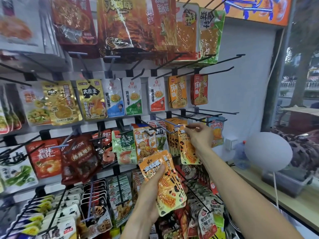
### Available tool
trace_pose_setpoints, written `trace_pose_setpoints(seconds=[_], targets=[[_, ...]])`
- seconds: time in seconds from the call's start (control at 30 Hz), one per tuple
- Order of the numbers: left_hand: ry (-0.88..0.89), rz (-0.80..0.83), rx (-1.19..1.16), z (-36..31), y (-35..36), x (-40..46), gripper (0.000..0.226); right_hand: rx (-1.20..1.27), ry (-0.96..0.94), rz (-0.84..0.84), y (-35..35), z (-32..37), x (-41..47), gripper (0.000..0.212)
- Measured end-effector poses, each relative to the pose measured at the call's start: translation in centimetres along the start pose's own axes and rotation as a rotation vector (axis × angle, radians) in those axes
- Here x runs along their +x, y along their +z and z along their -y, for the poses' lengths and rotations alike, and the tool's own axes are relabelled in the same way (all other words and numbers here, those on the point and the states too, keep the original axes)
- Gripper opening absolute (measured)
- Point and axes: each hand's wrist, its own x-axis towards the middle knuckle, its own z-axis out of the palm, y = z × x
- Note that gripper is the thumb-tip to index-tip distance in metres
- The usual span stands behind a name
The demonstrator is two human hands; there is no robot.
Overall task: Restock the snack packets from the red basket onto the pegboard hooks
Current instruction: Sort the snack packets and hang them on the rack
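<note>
My left hand (151, 192) grips a small stack of orange snack packets (165, 185) low in the middle of the view, thumb across the top packet. My right hand (200, 135) pinches the top of a single orange packet (188, 149) at the tip of a light-coloured pegboard hook (165, 122). More packets of the same orange kind hang behind it on that hook. The red basket is not in view.
The pegboard (241, 66) carries rows of black hooks, many full of snack packets; some hooks at the right, such as one black hook (217, 72), stick out bare. A white balloon (268, 150) and a grey bin (286, 183) stand on a counter at the right.
</note>
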Motion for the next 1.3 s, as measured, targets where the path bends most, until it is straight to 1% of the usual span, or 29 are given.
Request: trace_pose_setpoints(seconds=[0.17,0.3,0.37,0.4,0.43,0.47,0.5,0.53,0.6,0.67,0.73,0.77,0.83,0.87,0.97,1.0,1.07,1.13,1.2,1.27,1.3], targets=[[0.016,0.031,-0.018,-0.5,-0.3,-0.4,0.126,0.005,0.067,0.038,2.7,-0.1,1.4,0.017],[0.043,0.037,-0.026,-1.0,0.1,-1.7,0.129,-0.050,0.049,0.063,0.2,-0.3,-1.1,0.027],[0.087,0.033,-0.005,-1.3,0.5,-2.5,0.140,-0.022,0.047,0.083,-1.7,0.0,-4.2,0.028],[0.093,0.036,0.001,-1.4,0.7,-2.6,0.150,-0.005,0.065,0.126,-2.5,0.1,-5.9,0.028],[0.103,0.036,0.012,-1.4,0.9,-2.8,0.157,-0.003,0.095,0.208,-3.0,0.4,-7.6,0.032],[0.118,0.031,0.031,-1.4,1.3,-2.9,0.157,-0.013,0.141,0.311,-3.3,0.8,-9.1,0.039],[0.132,0.038,0.063,-1.4,1.8,-3.5,0.149,-0.028,0.193,0.403,-3.5,1.1,-10.2,0.046],[0.138,0.043,0.071,-1.2,2.2,-3.5,0.140,-0.038,0.236,0.462,-3.6,1.4,-11.0,0.050],[0.154,0.053,0.093,-0.8,2.6,-3.4,0.129,-0.039,0.300,0.490,-3.8,1.4,-11.6,0.051],[0.139,0.028,0.118,-0.4,3.0,-3.4,0.128,-0.005,0.340,0.482,-4.2,1.1,-11.5,0.049],[0.126,0.011,0.124,-0.6,3.4,-4.0,0.129,0.012,0.349,0.480,-4.5,0.5,-11.2,0.042],[0.104,0.018,0.095,-0.6,3.3,-4.0,0.123,0.020,0.346,0.466,-4.6,0.1,-11.0,0.037],[0.059,0.062,0.046,-1.0,3.4,-4.8,0.092,0.037,0.344,0.409,-4.8,-0.7,-10.5,0.028],[0.043,0.075,0.023,-1.1,3.5,-4.9,0.084,0.035,0.341,0.383,-4.8,-1.1,-10.2,0.025],[0.016,0.099,0.008,-1.5,3.7,-5.5,0.082,0.056,0.331,0.347,-4.9,-2.1,-9.6,0.023],[0.018,0.087,0.006,-1.4,3.6,-5.2,0.082,0.084,0.331,0.335,-4.9,-2.3,-9.5,0.024],[0.004,0.042,0.011,-1.1,3.6,-4.8,0.099,0.133,0.304,0.292,-4.9,-2.4,-9.3,0.028],[0.016,0.002,0.017,-0.6,3.4,-4.0,0.115,0.210,0.237,0.205,-5.1,-2.0,-8.7,0.030],[0.028,-0.009,0.008,-0.3,3.1,-3.4,0.121,0.308,0.145,0.095,-5.5,-1.3,-7.8,0.031],[0.044,-0.031,-0.007,-0.2,2.8,-2.9,0.123,0.308,0.059,0.037,-5.7,-0.5,-6.4,0.031],[0.052,-0.031,-0.017,-0.3,2.6,-2.8,0.128,0.290,0.030,0.026,-5.6,-0.4,-5.7,0.029]])
